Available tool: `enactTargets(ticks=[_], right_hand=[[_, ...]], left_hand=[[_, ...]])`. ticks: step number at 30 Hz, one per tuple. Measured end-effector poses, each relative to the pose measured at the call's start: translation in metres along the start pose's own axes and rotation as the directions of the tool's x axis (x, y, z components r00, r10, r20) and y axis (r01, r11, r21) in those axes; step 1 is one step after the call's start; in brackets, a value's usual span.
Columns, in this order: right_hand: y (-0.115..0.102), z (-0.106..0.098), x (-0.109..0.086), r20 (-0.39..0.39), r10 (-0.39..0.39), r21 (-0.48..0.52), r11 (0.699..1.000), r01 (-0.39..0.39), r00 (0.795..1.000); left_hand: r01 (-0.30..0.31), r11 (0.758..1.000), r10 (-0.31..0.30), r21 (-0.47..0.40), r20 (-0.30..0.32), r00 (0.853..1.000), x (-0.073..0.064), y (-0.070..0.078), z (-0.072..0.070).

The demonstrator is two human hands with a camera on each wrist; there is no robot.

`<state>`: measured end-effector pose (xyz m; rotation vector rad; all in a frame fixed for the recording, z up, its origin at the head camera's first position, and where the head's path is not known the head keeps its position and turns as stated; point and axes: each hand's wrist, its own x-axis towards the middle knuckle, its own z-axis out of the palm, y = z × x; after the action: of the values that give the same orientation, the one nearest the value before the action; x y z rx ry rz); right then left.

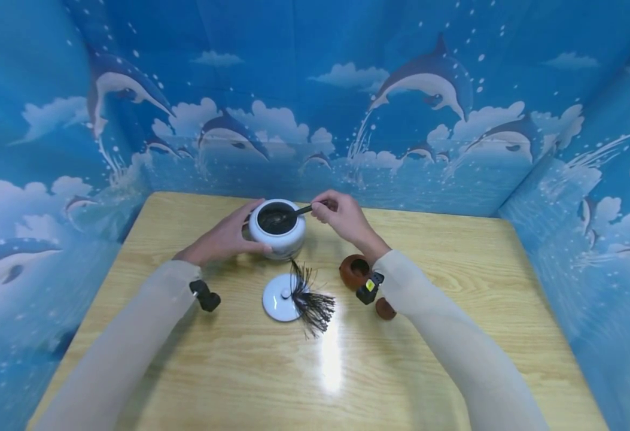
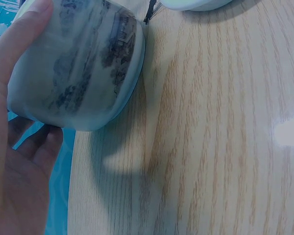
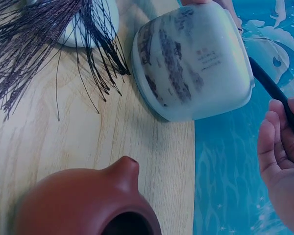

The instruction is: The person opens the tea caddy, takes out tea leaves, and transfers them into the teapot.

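Observation:
A round white ceramic jar (image 1: 286,242) with a dark painted landscape on its side stands open near the table's back edge. My left hand (image 1: 231,238) holds it from the left, thumb on the near side and fingers round the far side. Above and to the right, my right hand (image 1: 346,219) pinches a slim dark handle (image 3: 269,83) whose other end goes down into the jar's dark interior; the tip's shape is unclear. In front of the jar lies its white knobbed lid (image 1: 276,304). A bundle of thin dark strands (image 1: 315,306) lies across the lid.
Under my right wrist sits a reddish-brown clay teapot (image 3: 83,200) with an uncovered opening. Its small round lid (image 1: 385,309) lies nearer to me. A dolphin-print curtain (image 1: 315,90) surrounds the pale wooden table (image 1: 250,377) at the back and sides.

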<state>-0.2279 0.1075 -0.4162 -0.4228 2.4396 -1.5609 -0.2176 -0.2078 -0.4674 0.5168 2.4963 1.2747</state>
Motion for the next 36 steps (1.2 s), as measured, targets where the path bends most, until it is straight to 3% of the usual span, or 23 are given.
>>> enactTargets(ticks=[18,36], right_hand=[[0.005,-0.014,-0.008,-0.051,0.023,0.055,0.998,-0.020,0.998],[0.006,-0.050,-0.029,-0.108,0.049,0.070,0.997,-0.041,0.993]], left_hand=[[-0.008,0.999,0.008,-0.031,-0.001,1.000,0.000,0.002,0.001],[-0.005,1.000,0.005,-0.026,-0.010,1.000,-0.001,0.001,0.001]])
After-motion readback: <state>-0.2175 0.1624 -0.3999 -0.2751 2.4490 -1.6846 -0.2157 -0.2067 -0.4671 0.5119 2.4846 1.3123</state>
